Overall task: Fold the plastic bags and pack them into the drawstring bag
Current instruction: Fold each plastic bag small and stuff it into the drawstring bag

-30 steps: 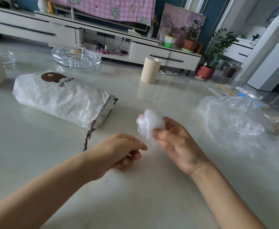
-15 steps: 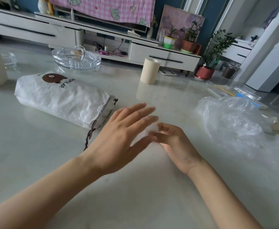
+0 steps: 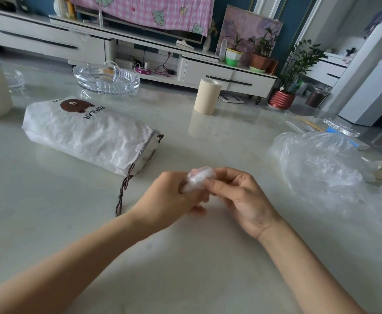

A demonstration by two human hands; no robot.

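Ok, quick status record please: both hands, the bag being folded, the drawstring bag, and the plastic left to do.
left hand: grips the folded plastic bag
right hand: pinches the same bag
folded plastic bag: small tight wad between both hands
drawstring bag: lies on its side, left of the hands, mouth toward them
loose plastic: crumpled heap on the right, unfolded
packed: not yet

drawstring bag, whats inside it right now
The drawstring bag lies on its side and bulges, so something fills it, but its opaque white fabric and gathered mouth hide the contents. Only the dark cord trails out.
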